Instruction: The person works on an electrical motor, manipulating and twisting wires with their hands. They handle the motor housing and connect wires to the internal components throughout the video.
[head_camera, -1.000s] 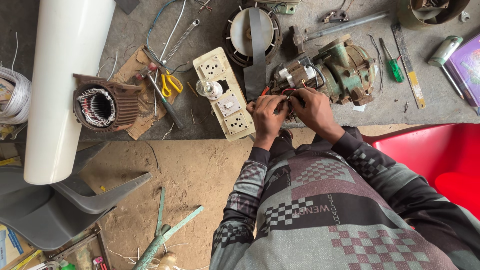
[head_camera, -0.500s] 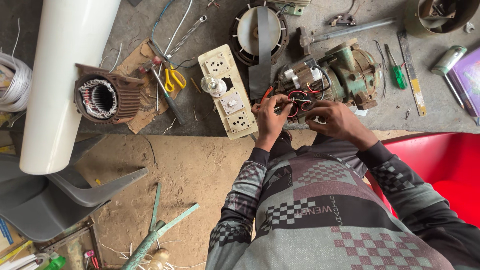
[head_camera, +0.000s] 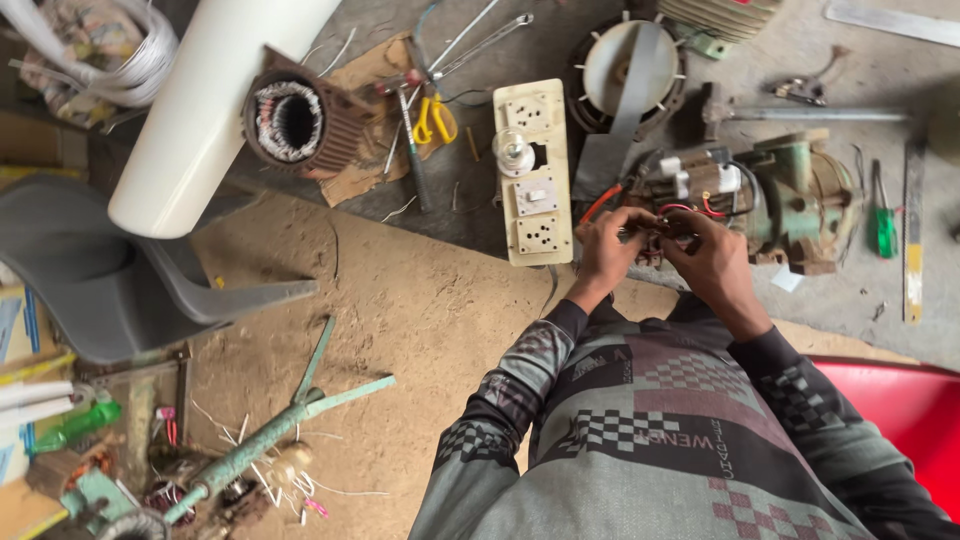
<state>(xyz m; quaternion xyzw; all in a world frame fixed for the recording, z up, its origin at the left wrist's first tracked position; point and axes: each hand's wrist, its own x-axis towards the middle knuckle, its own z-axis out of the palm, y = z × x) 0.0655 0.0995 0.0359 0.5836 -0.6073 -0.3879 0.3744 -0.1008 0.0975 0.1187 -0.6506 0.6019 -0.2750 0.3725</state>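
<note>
A grey concrete bench (head_camera: 480, 215) runs across the upper part of the view, with bare sandy ground below it. Across its left end lies a thick white pipe (head_camera: 215, 110), tilted, and just right of the pipe sits a ribbed brown motor stator (head_camera: 292, 122) showing its copper windings. A grey plastic chair (head_camera: 110, 290) stands on the ground under the pipe. Right of centre on the bench rests a green electric motor (head_camera: 790, 200) with red and black wires (head_camera: 690, 210) spilling from its near end. Above it lies a round fan cover (head_camera: 625, 70). A cream switchboard (head_camera: 533, 170) with sockets lies lengthwise just left of the motor, and yellow-handled scissors (head_camera: 435, 118) lie further left among loose tools. A green screwdriver (head_camera: 882, 225) sits to the right of the motor. The left hand (head_camera: 608, 245) and right hand (head_camera: 705, 262) meet at the motor's near end, both with fingers curled and pinched around the wires there; which strands each one grips is too small to tell.
</note>
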